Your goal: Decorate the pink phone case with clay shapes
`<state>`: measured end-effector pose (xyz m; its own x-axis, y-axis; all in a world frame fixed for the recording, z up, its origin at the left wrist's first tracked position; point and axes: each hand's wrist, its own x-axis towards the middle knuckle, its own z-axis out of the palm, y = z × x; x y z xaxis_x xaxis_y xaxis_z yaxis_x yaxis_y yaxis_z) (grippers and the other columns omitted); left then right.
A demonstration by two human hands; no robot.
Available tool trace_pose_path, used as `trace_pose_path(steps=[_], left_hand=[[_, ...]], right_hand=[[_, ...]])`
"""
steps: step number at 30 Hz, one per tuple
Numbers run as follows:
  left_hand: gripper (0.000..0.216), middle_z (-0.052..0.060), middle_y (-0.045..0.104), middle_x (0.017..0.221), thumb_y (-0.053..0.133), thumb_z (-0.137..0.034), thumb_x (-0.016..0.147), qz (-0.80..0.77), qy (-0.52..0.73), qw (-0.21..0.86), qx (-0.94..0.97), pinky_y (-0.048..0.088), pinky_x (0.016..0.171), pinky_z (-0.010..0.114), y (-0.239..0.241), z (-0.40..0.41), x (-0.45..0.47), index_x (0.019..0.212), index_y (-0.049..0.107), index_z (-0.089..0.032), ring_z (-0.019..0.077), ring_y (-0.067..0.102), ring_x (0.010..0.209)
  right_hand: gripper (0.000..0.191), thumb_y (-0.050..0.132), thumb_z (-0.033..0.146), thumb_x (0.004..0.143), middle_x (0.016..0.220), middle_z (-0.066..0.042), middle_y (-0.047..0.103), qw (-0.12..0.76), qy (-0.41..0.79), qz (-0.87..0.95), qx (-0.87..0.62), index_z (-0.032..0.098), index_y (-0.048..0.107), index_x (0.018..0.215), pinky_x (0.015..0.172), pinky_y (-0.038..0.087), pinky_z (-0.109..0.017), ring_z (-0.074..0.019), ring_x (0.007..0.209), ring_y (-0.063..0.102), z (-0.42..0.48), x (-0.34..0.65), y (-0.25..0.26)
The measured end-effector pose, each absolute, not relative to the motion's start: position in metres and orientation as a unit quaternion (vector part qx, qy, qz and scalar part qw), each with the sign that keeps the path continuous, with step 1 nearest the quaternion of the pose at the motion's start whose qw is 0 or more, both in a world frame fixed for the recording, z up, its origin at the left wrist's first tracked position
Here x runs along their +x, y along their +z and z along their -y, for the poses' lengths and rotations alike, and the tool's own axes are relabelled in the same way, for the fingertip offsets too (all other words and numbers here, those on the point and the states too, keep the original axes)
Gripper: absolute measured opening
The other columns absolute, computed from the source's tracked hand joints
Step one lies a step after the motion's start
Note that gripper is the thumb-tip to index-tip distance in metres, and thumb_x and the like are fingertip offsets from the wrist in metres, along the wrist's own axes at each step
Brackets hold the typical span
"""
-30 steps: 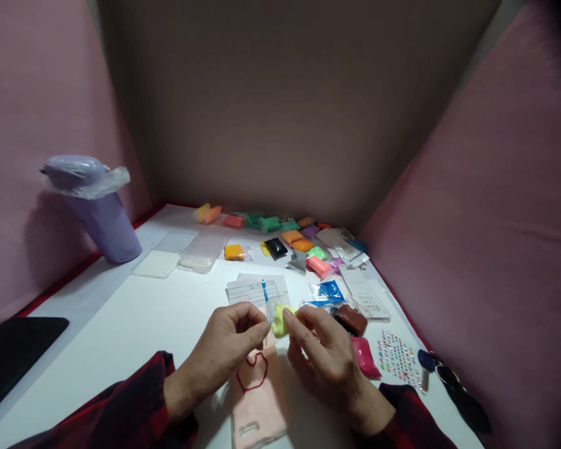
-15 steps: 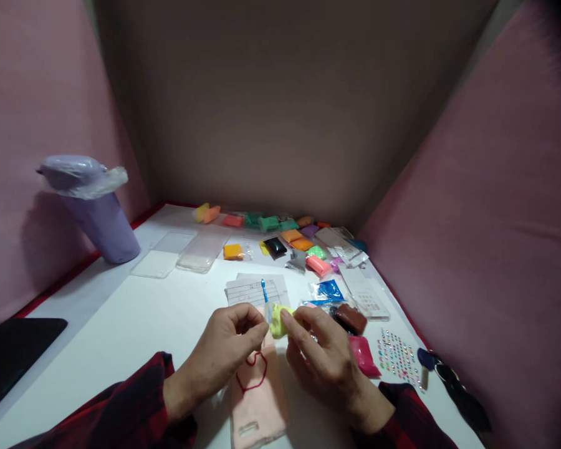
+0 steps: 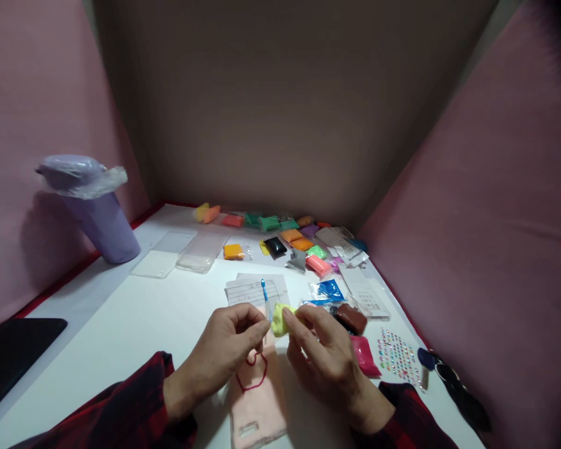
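Observation:
A lump of pale yellow clay (image 3: 278, 320) is pinched between the thumb and fingers of my right hand (image 3: 325, 352). Just left of it, the thumb and forefinger of my left hand (image 3: 231, 346) are pressed together; what they hold, if anything, is too small to make out. Below both hands lies a phone case (image 3: 262, 405) covered in pale pink clay, its camera cutout towards me. A dark red heart outline (image 3: 265, 373) of thin clay runs across it, partly hidden by my left hand. A small blue-tipped tool (image 3: 263, 288) lies beyond my fingertips, over a printed sheet (image 3: 243, 293).
Several bagged clays, among them a black pack (image 3: 275, 247) and a pink pack (image 3: 363, 357), lie at the back and right. Clear phone cases (image 3: 201, 249) rest back left near a purple bin (image 3: 105, 227). A gem sticker sheet (image 3: 397, 358) lies right.
The yellow clay has tilted and shifted slightly to the right in my right hand's fingers, widening its gap from my left fingertips. My left hand has barely moved.

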<state>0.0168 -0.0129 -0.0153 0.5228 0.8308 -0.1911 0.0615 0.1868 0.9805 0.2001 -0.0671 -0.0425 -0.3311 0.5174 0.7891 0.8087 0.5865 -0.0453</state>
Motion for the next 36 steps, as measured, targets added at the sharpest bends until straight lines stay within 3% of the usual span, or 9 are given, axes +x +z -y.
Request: trace_pose_path(steps=[28,36], left_hand=[[0.026,-0.006,0.049,0.056,0.065,-0.029,0.079,-0.387,0.298,0.642,0.591,0.037,0.051,0.021,-0.0197,0.0139,0.0150,0.061,0.051,-0.016,0.0076,0.046,0.051],[0.028,-0.003,0.059,0.057,0.068,-0.040,0.077,-0.392,0.267,0.695,0.541,0.039,0.048,0.019,-0.0147,0.0143,0.0175,0.069,0.058,-0.015,0.0085,0.054,0.049]], right_hand=[[0.055,0.056,-0.004,0.079,0.095,-0.013,0.057,0.402,-0.164,0.796,-0.421,0.010,0.051,0.132,0.062,0.051,-0.037,-0.0223,0.081,0.054,0.0687,0.2015,-0.0448],[0.050,0.057,-0.003,0.079,0.093,-0.013,0.058,0.417,-0.201,0.763,-0.452,0.010,0.056,0.126,0.060,0.051,-0.036,-0.0226,0.080,0.056,0.0660,0.2015,-0.0451]])
